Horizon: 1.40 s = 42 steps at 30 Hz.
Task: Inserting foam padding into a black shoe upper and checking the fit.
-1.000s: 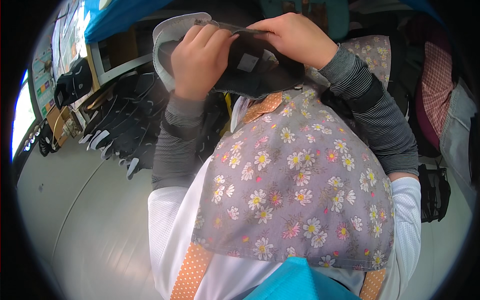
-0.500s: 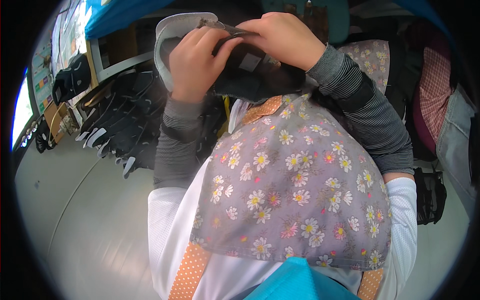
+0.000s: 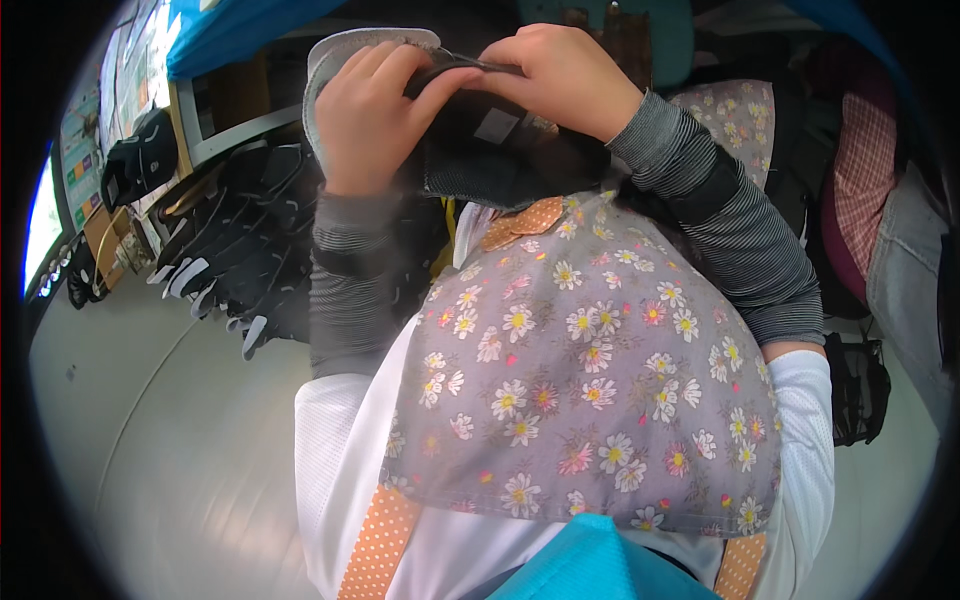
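High in the view, both my hands pinch the edge of a black fabric piece (image 3: 465,165) with a pale rectangular label on it; its exact kind is unclear. A light grey rounded flap (image 3: 325,60) curves out at its left end, partly behind my fingers. My left hand (image 3: 368,120) is closed on the upper edge near this flap, thumb pointing right. To its right, my right hand (image 3: 565,80) grips the same edge between thumb and fingers. The two thumbs almost meet. The far side of the piece is hidden.
Left of my arm lies a row of overlapping black pieces (image 3: 250,220) with light grey tips. Beyond it hangs a black item (image 3: 140,160) beside a wooden-edged frame (image 3: 188,120). At right are a checked cloth (image 3: 865,160), a grey garment (image 3: 905,270) and a black basket (image 3: 860,390).
My left hand has shifted a little left along the edge, covering more of the grey flap. My right hand stays almost in place, still gripping.
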Tool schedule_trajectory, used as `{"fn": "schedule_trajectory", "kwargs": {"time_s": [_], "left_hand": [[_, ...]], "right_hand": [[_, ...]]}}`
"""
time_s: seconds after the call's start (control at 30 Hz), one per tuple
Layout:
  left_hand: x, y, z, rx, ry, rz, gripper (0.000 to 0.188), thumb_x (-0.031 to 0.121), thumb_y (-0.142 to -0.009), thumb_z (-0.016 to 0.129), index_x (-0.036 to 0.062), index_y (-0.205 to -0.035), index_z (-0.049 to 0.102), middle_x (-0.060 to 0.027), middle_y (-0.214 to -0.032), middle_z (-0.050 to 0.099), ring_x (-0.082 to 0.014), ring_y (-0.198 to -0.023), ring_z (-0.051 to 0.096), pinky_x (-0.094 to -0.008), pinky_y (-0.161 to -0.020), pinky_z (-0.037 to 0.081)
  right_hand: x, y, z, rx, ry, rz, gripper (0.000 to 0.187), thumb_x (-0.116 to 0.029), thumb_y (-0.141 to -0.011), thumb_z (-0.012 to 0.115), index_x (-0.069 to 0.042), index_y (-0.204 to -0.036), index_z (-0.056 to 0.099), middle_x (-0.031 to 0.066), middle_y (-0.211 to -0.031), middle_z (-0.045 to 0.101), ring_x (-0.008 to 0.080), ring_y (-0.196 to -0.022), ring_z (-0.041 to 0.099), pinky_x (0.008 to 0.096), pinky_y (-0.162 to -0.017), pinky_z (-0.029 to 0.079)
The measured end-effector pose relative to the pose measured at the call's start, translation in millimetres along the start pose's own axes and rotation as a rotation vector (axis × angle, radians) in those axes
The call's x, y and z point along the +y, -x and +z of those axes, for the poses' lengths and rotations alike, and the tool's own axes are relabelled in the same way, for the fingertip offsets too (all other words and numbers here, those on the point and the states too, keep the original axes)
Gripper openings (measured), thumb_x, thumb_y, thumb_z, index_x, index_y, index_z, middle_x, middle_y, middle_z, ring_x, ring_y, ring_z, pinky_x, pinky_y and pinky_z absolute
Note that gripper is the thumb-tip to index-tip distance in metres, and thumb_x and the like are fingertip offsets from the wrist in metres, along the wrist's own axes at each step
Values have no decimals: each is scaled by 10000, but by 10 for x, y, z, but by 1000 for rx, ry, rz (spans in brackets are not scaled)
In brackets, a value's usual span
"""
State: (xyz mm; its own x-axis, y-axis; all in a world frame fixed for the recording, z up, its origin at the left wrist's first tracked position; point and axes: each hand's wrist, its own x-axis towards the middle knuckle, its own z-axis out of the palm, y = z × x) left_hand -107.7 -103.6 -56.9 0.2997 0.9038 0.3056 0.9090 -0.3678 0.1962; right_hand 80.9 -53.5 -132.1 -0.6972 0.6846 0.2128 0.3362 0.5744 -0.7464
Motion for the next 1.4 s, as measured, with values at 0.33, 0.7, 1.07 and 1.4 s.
{"fn": "schedule_trajectory", "kwargs": {"time_s": [0.33,0.7,1.07,1.4], "left_hand": [[-218,97,-274,-115,-159,-188,246,269,-793,763,46,-861,686,-124,-721,618,-280,-602,594,-329,-563,465],[-341,106,-195,198,-384,-35,290,265,-752,805,19,-850,685,-94,-966,639,-258,-830,601,-303,-765,476],[-165,-23,-311,60,369,-171,234,94,-727,803,-18,-770,603,-70,-795,603,-168,-700,571,-258,-650,464],[-300,91,-318,102,217,-263,248,138,-704,828,-9,-835,677,-90,-1056,648,-227,-906,633,-312,-767,507]], "right_hand": [[17,-2,14,97,-130,43,276,-305,-919,616,-102,-1089,695,116,-905,700,266,-746,669,314,-671,528],[76,75,7,152,-172,-52,243,-224,-900,654,-64,-1078,701,104,-856,702,243,-715,654,296,-657,515],[-435,-204,-361,190,-261,65,289,-293,-913,593,-11,-866,633,228,-772,603,418,-749,595,457,-618,469],[-148,-23,-136,18,-38,66,271,-292,-846,709,-81,-1013,678,109,-777,679,255,-691,667,332,-643,515]]}}
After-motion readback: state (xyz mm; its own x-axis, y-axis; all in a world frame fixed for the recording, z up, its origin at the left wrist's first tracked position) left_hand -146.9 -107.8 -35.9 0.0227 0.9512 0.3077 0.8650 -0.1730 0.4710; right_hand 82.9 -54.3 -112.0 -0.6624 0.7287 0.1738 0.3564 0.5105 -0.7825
